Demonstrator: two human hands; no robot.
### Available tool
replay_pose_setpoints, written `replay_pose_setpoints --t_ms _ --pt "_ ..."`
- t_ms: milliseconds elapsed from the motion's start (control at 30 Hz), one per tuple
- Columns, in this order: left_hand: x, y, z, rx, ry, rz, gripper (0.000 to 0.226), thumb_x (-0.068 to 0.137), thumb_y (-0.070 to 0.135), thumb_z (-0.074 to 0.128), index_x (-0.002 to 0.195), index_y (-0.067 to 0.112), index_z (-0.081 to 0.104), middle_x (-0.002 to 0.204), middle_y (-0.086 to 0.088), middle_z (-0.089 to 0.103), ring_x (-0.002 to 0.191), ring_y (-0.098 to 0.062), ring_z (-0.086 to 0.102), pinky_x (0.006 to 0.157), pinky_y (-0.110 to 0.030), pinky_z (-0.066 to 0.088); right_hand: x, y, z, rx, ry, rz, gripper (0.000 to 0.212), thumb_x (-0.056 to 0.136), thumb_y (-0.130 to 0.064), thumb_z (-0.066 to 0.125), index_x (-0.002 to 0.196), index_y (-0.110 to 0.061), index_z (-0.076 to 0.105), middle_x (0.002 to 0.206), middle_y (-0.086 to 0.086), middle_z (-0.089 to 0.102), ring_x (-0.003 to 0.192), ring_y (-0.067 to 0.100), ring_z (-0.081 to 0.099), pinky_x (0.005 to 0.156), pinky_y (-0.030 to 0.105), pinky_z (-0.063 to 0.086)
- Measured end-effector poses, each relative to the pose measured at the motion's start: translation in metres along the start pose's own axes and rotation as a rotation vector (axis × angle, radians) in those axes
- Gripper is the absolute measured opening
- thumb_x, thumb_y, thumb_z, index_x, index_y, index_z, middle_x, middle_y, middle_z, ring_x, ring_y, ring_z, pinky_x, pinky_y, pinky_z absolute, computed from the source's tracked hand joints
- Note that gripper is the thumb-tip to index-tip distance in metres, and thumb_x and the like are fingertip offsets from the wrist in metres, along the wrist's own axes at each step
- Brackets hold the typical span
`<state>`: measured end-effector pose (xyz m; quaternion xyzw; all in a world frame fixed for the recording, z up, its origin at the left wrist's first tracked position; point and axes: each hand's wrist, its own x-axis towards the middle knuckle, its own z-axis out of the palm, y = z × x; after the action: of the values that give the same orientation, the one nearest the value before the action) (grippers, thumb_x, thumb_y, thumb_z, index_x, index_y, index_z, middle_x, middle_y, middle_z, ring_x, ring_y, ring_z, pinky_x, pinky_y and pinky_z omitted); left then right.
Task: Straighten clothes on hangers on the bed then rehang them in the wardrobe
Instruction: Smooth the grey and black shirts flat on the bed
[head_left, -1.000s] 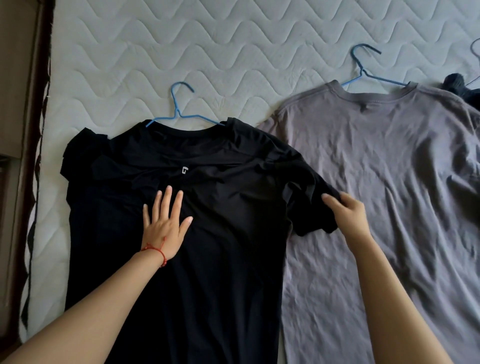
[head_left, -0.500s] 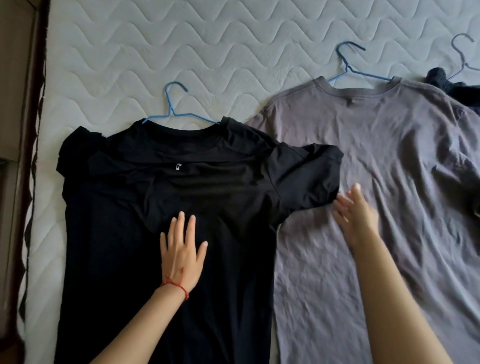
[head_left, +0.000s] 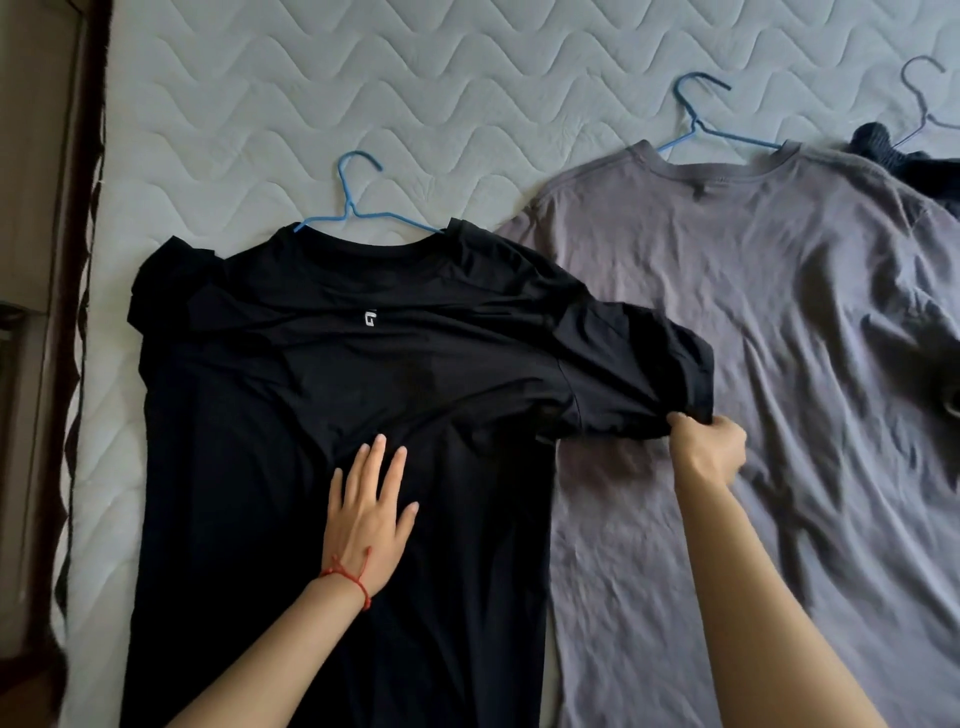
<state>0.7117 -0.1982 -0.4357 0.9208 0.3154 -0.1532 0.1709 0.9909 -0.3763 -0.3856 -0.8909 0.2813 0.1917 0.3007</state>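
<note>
Pressing flat, your left hand (head_left: 370, 514) rests open-fingered on the black T-shirt (head_left: 291, 467). Your right hand (head_left: 707, 448) pinches its sleeve (head_left: 639, 364), over the grey T-shirt (head_left: 779, 312).

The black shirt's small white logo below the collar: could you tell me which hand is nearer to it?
Left. The left hand rests flat on the black shirt below the logo; the right hand pinches the sleeve hem, off to the side.

Only 1 view: a head-worn wide-angle camera looks steeply down, close over the bed (head_left: 467, 78), facing its far side. Both forearms enter from the bottom edge. The bed's wooden frame (head_left: 47, 312) runs down the left edge.
</note>
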Motion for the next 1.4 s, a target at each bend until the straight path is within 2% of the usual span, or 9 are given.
replay_pose_setpoints --t_ms 133,267,500,567,833,1033,1133,1300,1400 --pt "0.0 -0.001 -0.003 0.021 -0.013 0.019 0.073 0.075 0.028 0.071 0.136 0.012 0.035 0.145 -0.017 0.039 0.131 -0.034 0.043 0.099 -0.052 0.04 -0.022 0.019 -0.002 -0.207 0.076 -0.086 0.032 0.081 -0.01 0.054 0.112 -0.001 0.054 0.124 0.024 0.05 0.113 0.04 0.048 0.097 0.044 0.038" --pt "-0.003 -0.003 -0.006 0.061 0.012 0.042 0.071 0.071 0.031 0.075 0.131 0.011 0.044 0.14 -0.016 0.047 0.125 -0.032 0.05 0.095 -0.048 0.045 -0.074 0.003 0.032 -0.272 0.095 -0.643 0.039 0.08 -0.01 0.061 0.118 -0.002 0.053 0.124 0.021 0.049 0.113 0.041 0.046 0.09 0.047 0.038" --pt "-0.009 -0.028 -0.024 -0.004 0.104 -0.014 0.054 0.086 0.04 0.035 0.133 0.013 0.041 0.142 -0.012 0.045 0.131 -0.029 0.043 0.101 -0.047 0.038 -0.171 -0.011 0.143 -0.385 -0.289 -1.17 0.041 0.089 -0.022 0.053 0.128 -0.009 0.05 0.142 0.01 0.045 0.136 0.026 0.037 0.11 0.038 0.029" --pt "-0.005 -0.05 -0.035 -0.137 0.164 -0.091 0.055 0.087 0.039 0.034 0.133 0.011 0.043 0.143 -0.014 0.043 0.134 -0.032 0.039 0.103 -0.049 0.036 -0.178 0.0 0.169 -0.457 -0.37 -1.216 0.044 0.091 -0.025 0.048 0.132 -0.009 0.047 0.147 0.01 0.039 0.139 0.027 0.031 0.113 0.039 0.024" --pt "0.059 -0.168 -0.1 -0.501 0.459 -0.498 0.046 0.093 0.016 0.048 0.137 0.005 0.039 0.148 -0.016 0.032 0.139 -0.028 0.027 0.114 -0.032 0.02 -0.159 0.034 0.204 -0.673 -0.215 -1.314 0.054 0.09 -0.039 0.034 0.139 -0.015 0.036 0.15 0.007 0.035 0.139 0.019 0.021 0.114 0.034 0.01" --pt "0.121 -0.208 -0.128 -0.691 0.386 -0.652 0.052 0.089 0.027 0.053 0.136 0.008 0.038 0.133 -0.016 0.048 0.121 -0.028 0.049 0.1 -0.033 0.038 -0.16 0.034 0.207 -0.65 -0.195 -1.304 0.054 0.088 -0.035 0.034 0.138 -0.016 0.033 0.149 0.008 0.035 0.139 0.02 0.018 0.115 0.029 0.0" --pt "0.138 -0.211 -0.13 -0.738 0.344 -0.708 0.045 0.083 0.029 0.06 0.122 0.01 0.051 0.119 -0.017 0.056 0.104 -0.031 0.058 0.088 -0.035 0.046 -0.16 0.033 0.208 -0.649 -0.178 -1.312 0.054 0.086 -0.034 0.035 0.137 -0.015 0.034 0.148 0.009 0.036 0.138 0.022 0.02 0.114 0.03 0.001" --pt "0.142 -0.206 -0.141 -1.084 0.232 -0.733 0.014 0.08 0.024 0.066 0.072 0.013 0.062 0.088 -0.013 0.063 0.092 -0.028 0.063 0.093 -0.048 0.05 -0.159 0.033 0.21 -0.681 -0.159 -1.314 0.055 0.085 -0.034 0.035 0.137 -0.015 0.034 0.148 0.01 0.037 0.138 0.023 0.021 0.114 0.031 0.002" --pt "0.131 -0.178 -0.149 -1.088 0.256 -0.591 0.026 0.082 0.025 0.066 0.06 0.017 0.055 0.071 -0.008 0.062 0.07 -0.011 0.064 0.074 -0.03 0.055 -0.16 0.033 0.209 -0.7 -0.153 -1.307 0.056 0.085 -0.034 0.035 0.137 -0.014 0.034 0.147 0.01 0.037 0.137 0.023 0.022 0.114 0.031 0.003"
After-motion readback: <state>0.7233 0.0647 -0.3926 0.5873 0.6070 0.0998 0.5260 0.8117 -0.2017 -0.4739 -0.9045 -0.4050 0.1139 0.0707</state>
